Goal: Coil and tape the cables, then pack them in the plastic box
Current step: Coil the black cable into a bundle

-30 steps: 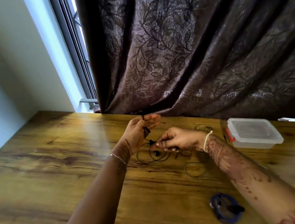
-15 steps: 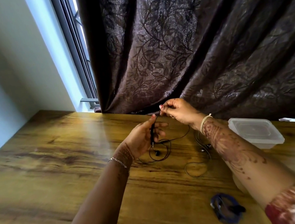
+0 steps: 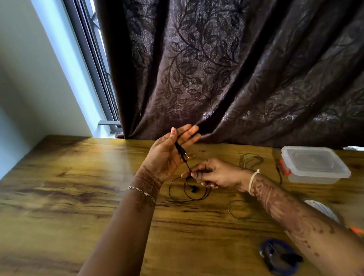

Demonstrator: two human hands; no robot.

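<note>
A thin black earphone cable [image 3: 189, 197] lies in loose loops on the wooden table, with an earbud in the middle. Its plug end runs up across the palm of my left hand [image 3: 167, 155], which is raised with the fingers stretched and the thumb holding the cable. Just below it, my right hand [image 3: 214, 175] pinches the same cable between thumb and fingertips. The clear plastic box [image 3: 315, 164] with a red latch stands lidded at the right.
A blue coiled cable [image 3: 278, 259] lies near the front right. A thin loop of wire [image 3: 239, 209] and another tangle of wire [image 3: 250, 159] lie by my right arm. A white object [image 3: 321, 210] peeks from behind that arm. A dark curtain [image 3: 236, 63] hangs onto the table's far edge.
My right hand has come down from near the curtain to just below my left hand, still pinching the cable. My left hand has lifted and spread its fingers.
</note>
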